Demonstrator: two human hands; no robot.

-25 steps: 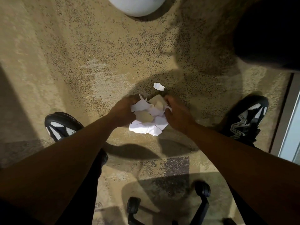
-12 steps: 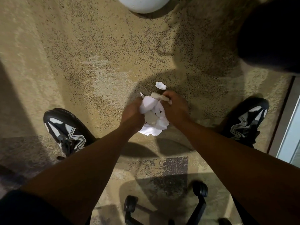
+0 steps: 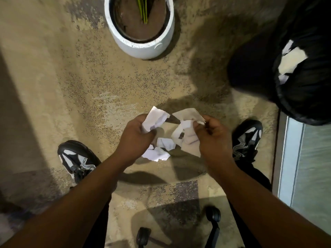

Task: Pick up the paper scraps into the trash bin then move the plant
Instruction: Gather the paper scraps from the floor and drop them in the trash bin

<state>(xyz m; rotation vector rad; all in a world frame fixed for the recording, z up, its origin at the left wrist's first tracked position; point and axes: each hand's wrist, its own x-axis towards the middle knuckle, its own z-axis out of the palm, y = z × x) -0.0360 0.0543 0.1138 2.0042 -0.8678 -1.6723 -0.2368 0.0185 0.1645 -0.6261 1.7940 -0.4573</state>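
Left hand (image 3: 137,135): fingers curled round a crumpled white scrap (image 3: 156,119).
Right hand (image 3: 210,136): pinching a bunch of scraps (image 3: 186,126) at their top edge.
Loose scraps (image 3: 158,151): between the hands; whether they lie on the carpet or hang from the bunch is hard to tell.
Bin (image 3: 304,72): black-lined, well to the right, paper already inside.
Plant (image 3: 141,25): white pot ahead, untouched.
Advice: squeeze both handfuls tight (loose ends shed), gather strays, then carry right.

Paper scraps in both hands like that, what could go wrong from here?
The left hand and right hand each hold only part of the paper scraps; the loose pieces hanging between them could drop on the carpet. The trash bin stands off to the right, so more may spill on the way.
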